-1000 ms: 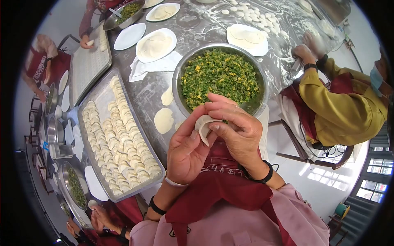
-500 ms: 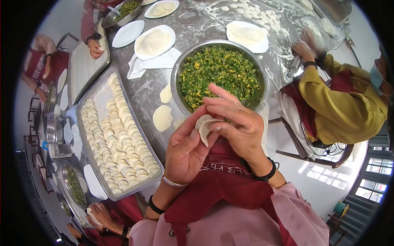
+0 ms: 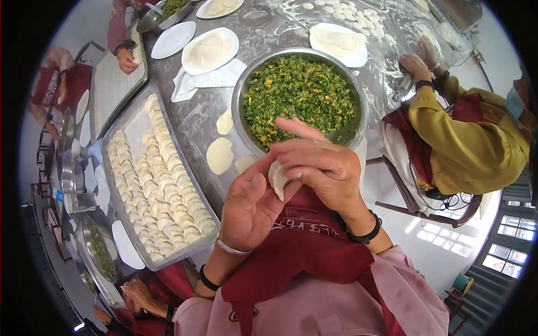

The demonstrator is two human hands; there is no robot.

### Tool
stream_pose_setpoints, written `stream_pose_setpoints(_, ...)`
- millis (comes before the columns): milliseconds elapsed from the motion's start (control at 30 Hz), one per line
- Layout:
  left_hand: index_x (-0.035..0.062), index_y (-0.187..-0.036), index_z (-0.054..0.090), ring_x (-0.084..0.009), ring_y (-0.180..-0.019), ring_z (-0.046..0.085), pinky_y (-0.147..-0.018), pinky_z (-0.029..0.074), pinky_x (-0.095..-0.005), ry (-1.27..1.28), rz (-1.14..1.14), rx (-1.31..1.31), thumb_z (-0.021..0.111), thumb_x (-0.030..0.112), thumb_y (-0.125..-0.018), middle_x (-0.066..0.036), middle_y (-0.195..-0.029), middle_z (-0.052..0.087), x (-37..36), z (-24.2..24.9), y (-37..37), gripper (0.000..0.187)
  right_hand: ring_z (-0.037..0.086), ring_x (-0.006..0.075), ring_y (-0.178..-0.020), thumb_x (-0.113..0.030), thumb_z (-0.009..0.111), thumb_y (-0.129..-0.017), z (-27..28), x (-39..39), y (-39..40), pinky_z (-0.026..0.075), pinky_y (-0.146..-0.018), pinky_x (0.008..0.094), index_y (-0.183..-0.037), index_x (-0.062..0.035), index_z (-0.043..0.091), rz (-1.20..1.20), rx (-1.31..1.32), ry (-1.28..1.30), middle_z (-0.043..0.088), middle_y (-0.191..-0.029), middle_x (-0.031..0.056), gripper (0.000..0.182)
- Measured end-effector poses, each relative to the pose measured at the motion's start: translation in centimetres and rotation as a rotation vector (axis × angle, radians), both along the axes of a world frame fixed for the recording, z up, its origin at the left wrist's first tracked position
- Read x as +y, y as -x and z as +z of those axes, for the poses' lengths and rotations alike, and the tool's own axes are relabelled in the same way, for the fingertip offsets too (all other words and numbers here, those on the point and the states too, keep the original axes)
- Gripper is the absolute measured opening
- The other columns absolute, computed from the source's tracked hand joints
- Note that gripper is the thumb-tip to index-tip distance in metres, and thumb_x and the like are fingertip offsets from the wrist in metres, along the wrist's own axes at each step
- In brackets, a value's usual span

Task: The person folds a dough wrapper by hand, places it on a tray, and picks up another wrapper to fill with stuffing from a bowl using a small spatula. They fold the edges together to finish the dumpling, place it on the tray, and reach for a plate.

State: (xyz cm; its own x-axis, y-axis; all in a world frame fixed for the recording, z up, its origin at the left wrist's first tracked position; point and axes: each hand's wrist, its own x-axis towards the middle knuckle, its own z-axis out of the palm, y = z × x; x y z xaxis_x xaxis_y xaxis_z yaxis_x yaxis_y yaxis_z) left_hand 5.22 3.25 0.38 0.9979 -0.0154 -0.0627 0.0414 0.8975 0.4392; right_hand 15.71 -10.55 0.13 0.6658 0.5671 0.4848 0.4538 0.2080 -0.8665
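Note:
A folded half-moon dumpling [image 3: 277,180] is held between my two hands, just in front of the filling bowl. My left hand [image 3: 246,213] supports it from the left against its fingers, and the left thumb stands a little off the dough. From the right, my right hand [image 3: 325,168] closes its thumb and fingers on the dumpling's edge and hides part of it. Beyond my hands stands a metal bowl [image 3: 238,106] of chopped green filling [image 3: 300,95] with yellow bits. Flat dough wrappers [image 3: 219,156] lie on the table left of the bowl.
To the left, a metal tray [image 3: 182,134] carries rows of finished dumplings [image 3: 159,190]. Plates of wrappers [image 3: 210,51] stand behind, beside an empty white plate [image 3: 174,40]. Dough pieces [image 3: 356,19] lie on the floured far table. A co-worker in a mustard sleeve [image 3: 459,140] sits at right.
My right fingers have closed further over the dumpling, and its open edge is now folded together. My left thumb has moved off the dough. The view has shifted slightly.

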Motion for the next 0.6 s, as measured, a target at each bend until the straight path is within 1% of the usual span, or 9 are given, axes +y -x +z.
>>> stream_pose_setpoints(100, -0.0111, -0.142, 0.031, -0.0221, -0.124, 0.052, -0.109, 0.041, -0.0357, -0.041, -0.012, 0.051, 0.048, 0.027, -0.102, -0.017, -0.134, 0.049, 0.20, 0.21, 0.43, 0.058, 0.057, 0.0357, -0.123, -0.002, 0.073, -0.072, 0.52, 0.19, 0.35, 0.036, -0.108, 0.0539, -0.088, -0.0008, 0.073, -0.023, 0.004, 0.071, 0.072, -0.103, 0.0111, 0.016)
stream_pose_setpoints(267, -0.0113, -0.139, 0.034, -0.0192, -0.115, 0.055, -0.104, 0.043, -0.0343, -0.086, -0.071, 0.101, 0.044, 0.031, -0.103, -0.014, -0.127, 0.053, 0.10, 0.72, 0.54, 0.056, 0.060, 0.0359, -0.118, -0.004, 0.073, -0.071, 0.45, -0.16, -0.17, 0.038, -0.108, 0.0540, -0.084, -0.0002, 0.072, 0.078, -0.126, 0.075, 0.073, -0.096, 0.0105, 0.014)
stream_pose_setpoints(367, -0.0110, -0.139, 0.035, -0.0190, -0.116, 0.055, -0.105, 0.042, -0.0347, -0.094, -0.096, 0.119, 0.043, 0.031, -0.103, -0.013, -0.124, 0.054, 0.18, 0.83, 0.53, 0.056, 0.061, 0.0359, -0.116, -0.004, 0.073, -0.070, 0.11, -0.33, -0.01, 0.038, -0.107, 0.0543, -0.081, 0.0002, 0.071, 0.089, -0.123, 0.070, 0.073, -0.092, 0.0103, 0.012)
stream_pose_setpoints(467, -0.0123, -0.140, 0.034, -0.0269, -0.129, 0.048, -0.112, 0.036, -0.0415, -0.197, -0.132, 0.110, 0.047, 0.042, -0.100, -0.021, -0.138, 0.047, 0.40, 0.21, 0.56, 0.069, 0.061, 0.0356, -0.116, -0.002, 0.073, -0.070, 0.23, -0.53, -0.24, 0.038, -0.107, 0.0539, -0.080, 0.0004, 0.071, 0.107, -0.169, 0.097, 0.073, -0.092, 0.0104, 0.011)
stream_pose_setpoints(500, -0.0125, -0.140, 0.033, -0.0270, -0.129, 0.048, -0.112, 0.036, -0.0414, -0.205, -0.127, 0.121, 0.046, 0.043, -0.100, -0.022, -0.137, 0.047, 0.48, 0.20, 0.63, 0.069, 0.061, 0.0355, -0.116, -0.002, 0.072, -0.070, 0.36, -0.58, -0.34, 0.038, -0.107, 0.0536, -0.081, 0.0004, 0.071, 0.117, -0.198, 0.113, 0.073, -0.092, 0.0105, 0.011)
stream_pose_setpoints(567, -0.0128, -0.140, 0.032, -0.0273, -0.129, 0.049, -0.112, 0.037, -0.0412, -0.220, -0.119, 0.145, 0.046, 0.043, -0.100, -0.022, -0.137, 0.047, 0.57, 0.20, 0.73, 0.070, 0.060, 0.0356, -0.118, -0.001, 0.071, -0.071, 0.81, 0.20, 0.41, 0.038, -0.107, 0.0525, -0.081, 0.0003, 0.072, 0.027, -0.126, 0.104, 0.073, -0.094, 0.0110, 0.011)
stream_pose_setpoints(600, -0.0124, -0.140, 0.032, -0.0271, -0.128, 0.049, -0.111, 0.038, -0.0407, -0.215, -0.102, 0.101, 0.048, 0.041, -0.099, -0.021, -0.137, 0.048, 0.47, 0.23, 0.67, 0.069, 0.059, 0.0357, -0.119, -0.001, 0.071, -0.071, 0.81, 0.21, 0.47, 0.038, -0.107, 0.0519, -0.083, 0.0002, 0.072, 0.017, -0.109, 0.101, 0.073, -0.096, 0.0113, 0.012)
